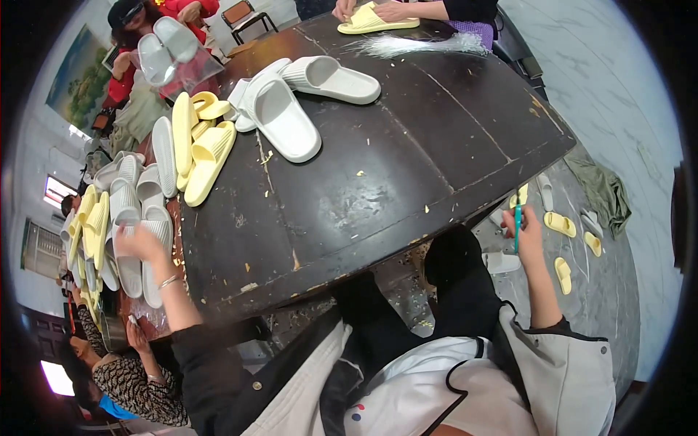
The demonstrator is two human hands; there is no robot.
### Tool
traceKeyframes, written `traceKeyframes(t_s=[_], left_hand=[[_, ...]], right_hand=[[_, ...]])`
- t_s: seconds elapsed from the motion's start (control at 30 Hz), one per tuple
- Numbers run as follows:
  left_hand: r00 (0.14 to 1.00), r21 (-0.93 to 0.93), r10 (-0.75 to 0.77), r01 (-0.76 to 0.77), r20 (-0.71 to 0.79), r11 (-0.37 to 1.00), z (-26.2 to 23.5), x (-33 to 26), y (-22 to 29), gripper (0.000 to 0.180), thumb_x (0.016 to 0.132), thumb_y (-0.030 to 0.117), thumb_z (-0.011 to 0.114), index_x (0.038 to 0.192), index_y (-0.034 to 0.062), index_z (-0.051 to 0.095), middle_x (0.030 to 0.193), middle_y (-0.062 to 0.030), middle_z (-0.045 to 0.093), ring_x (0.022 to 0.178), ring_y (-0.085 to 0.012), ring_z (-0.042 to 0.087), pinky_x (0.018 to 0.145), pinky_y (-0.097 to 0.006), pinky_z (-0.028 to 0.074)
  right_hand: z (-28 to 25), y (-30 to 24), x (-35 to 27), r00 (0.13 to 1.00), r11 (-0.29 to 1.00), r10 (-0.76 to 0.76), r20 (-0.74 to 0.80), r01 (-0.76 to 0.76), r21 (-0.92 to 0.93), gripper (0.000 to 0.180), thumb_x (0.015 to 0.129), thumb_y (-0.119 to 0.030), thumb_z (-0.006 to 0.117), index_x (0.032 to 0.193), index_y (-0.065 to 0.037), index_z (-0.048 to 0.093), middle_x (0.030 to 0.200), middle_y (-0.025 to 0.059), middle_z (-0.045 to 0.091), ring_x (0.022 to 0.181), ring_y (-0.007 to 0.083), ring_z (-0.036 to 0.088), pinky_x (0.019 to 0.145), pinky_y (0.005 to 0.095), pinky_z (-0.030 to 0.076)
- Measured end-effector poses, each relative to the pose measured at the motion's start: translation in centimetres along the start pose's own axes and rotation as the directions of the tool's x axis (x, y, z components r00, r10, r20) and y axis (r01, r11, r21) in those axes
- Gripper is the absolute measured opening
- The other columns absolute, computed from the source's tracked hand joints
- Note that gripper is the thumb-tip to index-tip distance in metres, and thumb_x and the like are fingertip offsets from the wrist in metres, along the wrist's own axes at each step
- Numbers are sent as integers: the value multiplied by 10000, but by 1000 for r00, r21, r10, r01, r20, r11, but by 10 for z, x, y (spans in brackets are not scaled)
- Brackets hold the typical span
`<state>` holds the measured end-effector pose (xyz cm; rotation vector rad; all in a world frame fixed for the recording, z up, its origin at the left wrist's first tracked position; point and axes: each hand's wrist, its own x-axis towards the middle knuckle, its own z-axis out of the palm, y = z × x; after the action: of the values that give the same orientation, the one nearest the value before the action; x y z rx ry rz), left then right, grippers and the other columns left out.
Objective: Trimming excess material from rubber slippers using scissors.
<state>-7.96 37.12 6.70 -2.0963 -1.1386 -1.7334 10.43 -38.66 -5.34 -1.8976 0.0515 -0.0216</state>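
My left hand (145, 247) is stretched out to the left, over a pile of grey slippers (125, 202) beside the dark table. Its fingers are blurred, so whether they touch a slipper is unclear. Off the table's right edge, my right hand (532, 234) is closed around a slim teal-handled tool (518, 229), held upright; its working end is too small to make out. Yellow slippers (212, 161) lie at the table's left side. To their right, pale grey slippers (280, 116) rest in a loose heap.
Small yellow scraps are scattered over the dark table (363, 196). Loose slippers (560, 224) and a green cloth (602, 192) lie on the floor at right. Across the table, another person's hands hold a yellow slipper (374, 20) near clear plastic strands (425, 46). Other people work at the left.
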Motion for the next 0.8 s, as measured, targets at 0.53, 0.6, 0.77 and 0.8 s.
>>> traceKeyframes(t_s=[0.53, 0.6, 0.77, 0.8], left_hand=[[673, -363, 302, -54, 675, 930, 123, -138, 421, 391, 915, 288, 556, 1255, 116, 642, 1156, -259, 616, 1085, -376, 590, 934, -428, 449], [743, -507, 358, -29, 566, 862, 104, -152, 410, 381, 934, 280, 535, 1254, 103, 638, 1103, -233, 627, 1023, -381, 610, 887, -433, 470], [501, -623, 456, 237, 736, 745, -27, -157, 425, 404, 914, 227, 621, 1251, 7, 587, 960, -176, 591, 942, -337, 641, 851, -360, 493], [505, -651, 475, 258, 720, 714, -33, -159, 413, 453, 895, 221, 649, 1270, -11, 546, 991, -175, 583, 947, -340, 637, 858, -352, 492]], right_hand=[[-69, 58, -5, 990, 995, 73, -120, -65, 73, 262, 870, -207, 732, 935, -22, 557, 748, 40, 594, 621, 112, 546, 569, 256, 440], [-76, 64, -1, 988, 995, 83, -134, -74, 71, 259, 872, -203, 730, 935, -21, 557, 749, 40, 594, 618, 112, 543, 568, 256, 438], [-87, 65, 1, 979, 993, 109, -170, -99, 64, 224, 890, -188, 705, 941, -31, 554, 760, 44, 603, 640, 109, 553, 572, 247, 442], [-84, 61, 5, 986, 995, 96, -137, -90, 46, 193, 905, -173, 685, 949, -42, 550, 771, 49, 610, 660, 110, 565, 574, 241, 448]])
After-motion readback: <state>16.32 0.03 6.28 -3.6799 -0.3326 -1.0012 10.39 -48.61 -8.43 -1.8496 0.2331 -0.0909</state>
